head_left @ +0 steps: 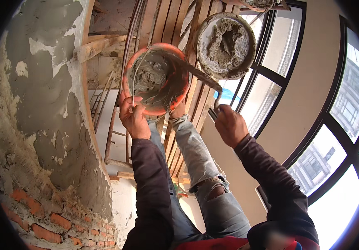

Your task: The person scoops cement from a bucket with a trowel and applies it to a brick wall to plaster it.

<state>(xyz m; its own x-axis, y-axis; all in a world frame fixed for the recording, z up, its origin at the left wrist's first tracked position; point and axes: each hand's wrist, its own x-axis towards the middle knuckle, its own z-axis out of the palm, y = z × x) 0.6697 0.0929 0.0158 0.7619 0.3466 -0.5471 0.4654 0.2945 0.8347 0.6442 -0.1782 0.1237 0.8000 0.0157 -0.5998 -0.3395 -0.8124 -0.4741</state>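
Note:
My left hand (pixel 134 120) is closed on the near left rim of an orange bucket (pixel 126 85), where its thin wire handle runs between the fingers. Wet grey mortar (pixel 151 76) sits in this bucket and smears its inner wall. In my right hand (pixel 231 125) is the handle of a trowel (pixel 204 78). The mortar-coated blade reaches left over the bucket's right rim, its far end inside. Beyond it to the right stands a second, pale bucket (pixel 201 61), holding thicker mortar (pixel 229 43) with a hollow in the middle.
Wooden planks (pixel 169 21) run beneath the buckets and my legs, beside a rusty metal scaffold frame (pixel 112 139). At left rises a wall (pixel 54 112) partly coated in grey plaster, with bare bricks (pixel 46 233) low down. Dark-framed windows (pixel 285 79) line the right. Part of another mortar-smeared container (pixel 267 3) shows at the top edge.

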